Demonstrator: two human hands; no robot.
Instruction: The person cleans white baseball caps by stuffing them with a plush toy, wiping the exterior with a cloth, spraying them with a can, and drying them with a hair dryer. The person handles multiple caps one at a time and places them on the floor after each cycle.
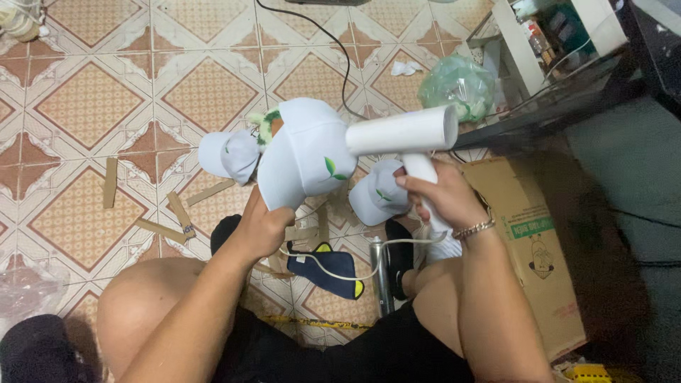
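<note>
My left hand [264,225] grips the lower edge of a white cap [301,152] with a small green leaf mark, holding it up over the tiled floor. A green and orange trim shows at the cap's top left. My right hand [440,195] is closed around the handle of a white hair dryer [403,132], whose barrel lies against the cap's right side. The dryer's white cord [333,269] loops down between my knees. Two more white caps lie on the floor, one to the left [225,153] and one below the dryer [376,195].
A brown cardboard box [528,234] stands at my right. A green plastic bag [457,85] and a white shelf unit [528,42] are at the back right. Cardboard strips [163,223] lie on the floor at left. A dark cloth [326,266] and a metal tube [381,273] lie between my legs.
</note>
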